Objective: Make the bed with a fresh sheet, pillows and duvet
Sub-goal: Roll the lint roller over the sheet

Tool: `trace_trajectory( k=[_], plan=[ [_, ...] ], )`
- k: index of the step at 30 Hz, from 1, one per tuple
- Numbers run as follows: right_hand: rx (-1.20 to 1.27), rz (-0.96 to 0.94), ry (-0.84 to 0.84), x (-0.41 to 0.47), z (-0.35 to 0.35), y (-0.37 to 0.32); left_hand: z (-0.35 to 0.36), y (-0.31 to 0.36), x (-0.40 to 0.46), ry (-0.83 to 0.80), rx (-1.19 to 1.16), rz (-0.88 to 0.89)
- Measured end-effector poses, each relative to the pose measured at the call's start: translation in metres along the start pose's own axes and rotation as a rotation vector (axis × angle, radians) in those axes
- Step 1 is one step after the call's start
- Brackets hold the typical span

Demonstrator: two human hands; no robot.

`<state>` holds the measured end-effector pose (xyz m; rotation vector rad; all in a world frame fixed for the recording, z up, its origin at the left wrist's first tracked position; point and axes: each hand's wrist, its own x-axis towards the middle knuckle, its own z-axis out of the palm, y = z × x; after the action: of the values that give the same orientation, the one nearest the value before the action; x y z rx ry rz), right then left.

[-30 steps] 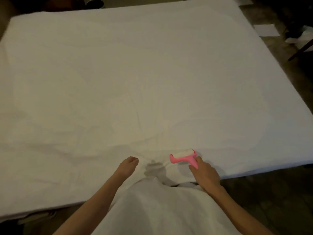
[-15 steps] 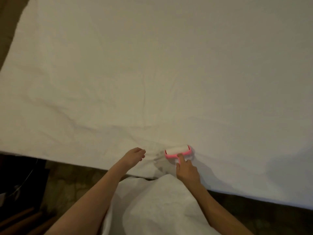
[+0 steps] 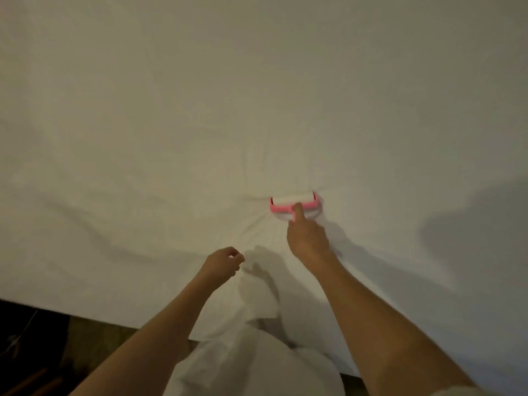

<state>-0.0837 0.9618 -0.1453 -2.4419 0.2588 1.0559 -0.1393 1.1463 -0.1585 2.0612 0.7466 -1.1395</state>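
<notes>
Right hand (image 3: 307, 238) grips the pink lint roller (image 3: 293, 202) by its handle, index finger extended along it; roller pressed onto the white sheet (image 3: 200, 110) directly beyond the knuckles. Left hand (image 3: 221, 264) loosely curled, holding nothing, hovering above the sheet.

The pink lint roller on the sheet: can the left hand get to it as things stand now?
Probably yes. The left hand hangs loosely curled, holding nothing, with only bare sheet between it and the lint roller. But the right hand already grips its handle.
</notes>
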Motion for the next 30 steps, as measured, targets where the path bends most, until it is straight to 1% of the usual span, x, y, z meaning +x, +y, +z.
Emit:
trace_trajectory(
  k=[3,5,7,12,14,17,22,24,27,30],
  plan=[
    [0.023,0.006,-0.017,0.038,-0.026,-0.026,-0.001,0.018,0.044,-0.085,0.219,0.0],
    [0.051,0.03,-0.007,0.063,-0.041,-0.044,0.0,0.026,0.071,-0.096,0.304,0.006],
    [0.088,0.047,0.017,0.089,-0.051,-0.06,0.0,0.028,0.094,-0.117,0.271,-0.003],
    [0.097,-0.021,0.133,0.151,-0.067,-0.079,-0.003,0.017,0.137,-0.299,0.028,-0.052],
    [0.085,-0.044,0.174,0.171,-0.078,-0.082,0.0,0.011,0.15,-0.342,0.007,-0.085],
    [0.076,-0.092,0.238,0.194,-0.089,-0.088,0.004,0.006,0.165,-0.346,0.035,-0.114],
    [0.129,-0.069,0.28,0.228,-0.097,-0.107,0.004,0.006,0.171,-0.392,0.053,-0.12],
    [0.111,-0.069,0.291,0.233,-0.099,-0.108,0.004,0.008,0.17,-0.387,0.07,-0.115],
    [0.079,-0.091,0.303,0.223,-0.092,-0.103,0.002,0.01,0.169,-0.367,0.077,-0.088],
    [0.069,-0.073,0.282,0.192,-0.069,-0.09,0.0,0.014,0.162,-0.338,0.075,-0.06]
  ],
)
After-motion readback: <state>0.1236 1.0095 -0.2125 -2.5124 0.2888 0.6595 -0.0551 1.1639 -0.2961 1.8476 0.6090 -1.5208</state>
